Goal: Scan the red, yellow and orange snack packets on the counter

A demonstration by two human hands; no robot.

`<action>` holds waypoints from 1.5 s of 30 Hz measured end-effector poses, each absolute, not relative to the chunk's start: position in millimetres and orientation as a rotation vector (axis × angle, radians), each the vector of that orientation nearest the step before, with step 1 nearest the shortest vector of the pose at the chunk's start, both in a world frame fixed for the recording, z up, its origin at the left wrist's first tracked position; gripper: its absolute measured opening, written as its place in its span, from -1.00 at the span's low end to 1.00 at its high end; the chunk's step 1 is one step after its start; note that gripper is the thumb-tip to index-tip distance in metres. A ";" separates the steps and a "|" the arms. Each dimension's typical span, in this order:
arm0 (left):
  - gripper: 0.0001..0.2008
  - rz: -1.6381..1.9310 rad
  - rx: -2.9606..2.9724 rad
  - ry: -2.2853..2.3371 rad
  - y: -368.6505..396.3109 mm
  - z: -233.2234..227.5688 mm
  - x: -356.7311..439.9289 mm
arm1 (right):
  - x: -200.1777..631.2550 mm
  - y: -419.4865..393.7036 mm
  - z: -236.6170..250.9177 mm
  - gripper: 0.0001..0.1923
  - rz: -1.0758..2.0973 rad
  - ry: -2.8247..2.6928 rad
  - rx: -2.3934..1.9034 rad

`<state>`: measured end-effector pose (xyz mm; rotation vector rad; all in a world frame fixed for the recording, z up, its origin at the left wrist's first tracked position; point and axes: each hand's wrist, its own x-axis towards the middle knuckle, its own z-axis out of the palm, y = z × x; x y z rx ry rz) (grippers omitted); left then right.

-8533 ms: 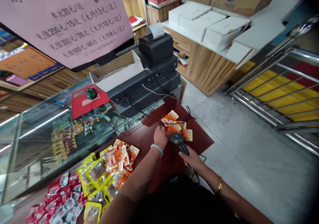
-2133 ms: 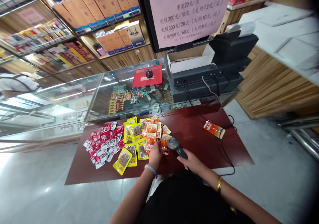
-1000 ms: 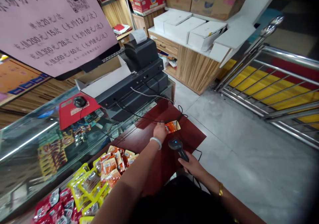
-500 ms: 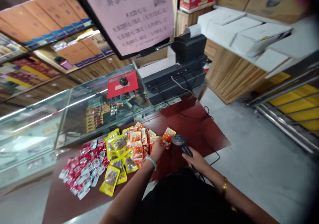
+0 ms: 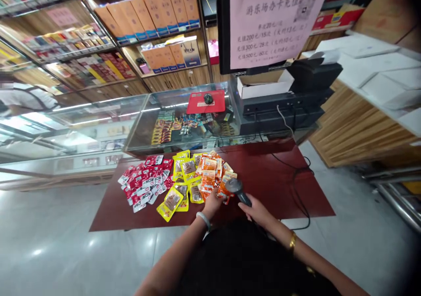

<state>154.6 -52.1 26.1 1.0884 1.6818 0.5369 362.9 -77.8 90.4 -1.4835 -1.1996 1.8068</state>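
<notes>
Shop counter, dark red table (image 5: 269, 186). Right hand (image 5: 258, 212) wraps barcode scanner (image 5: 237, 190), head over the orange snack packets (image 5: 210, 176). Left hand (image 5: 213, 201) fingers pinch one orange packet at pile's near edge. Yellow packets (image 5: 179, 184), red packets (image 5: 144, 184) lie leftward.

Left hand (image 5: 213, 200) outstretched, right hand (image 5: 258, 211) clenched.

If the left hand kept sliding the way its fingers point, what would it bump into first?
The left hand points up the table, already at the edge of the orange snack packets. It would probably push into those first; the glass display case stands farther behind.
</notes>
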 end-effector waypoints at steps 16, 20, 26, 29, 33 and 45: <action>-0.72 0.623 0.952 1.454 -59.5 20.1 126.9 | 341.8 -98.2 93.7 -0.29 1.702 -1.182 -1.502; -0.72 0.625 0.901 1.286 -51.7 22.5 151.2 | 357.8 -98.7 99.9 -0.43 1.665 -1.134 -1.523; -0.73 0.600 0.872 1.175 -31.6 36.9 207.8 | 394.0 -98.0 104.4 -0.50 1.612 -1.047 -1.564; -0.70 0.608 0.897 1.110 -24.2 31.7 234.0 | 411.2 -95.1 100.6 -0.49 1.581 -1.021 -1.573; -0.66 0.607 0.894 1.063 -18.9 15.1 259.9 | 432.6 -88.3 94.5 -0.48 1.560 -0.996 -1.574; -0.52 0.624 0.724 1.032 3.9 9.4 321.3 | 474.3 -86.1 83.1 -0.40 1.559 -0.907 -1.646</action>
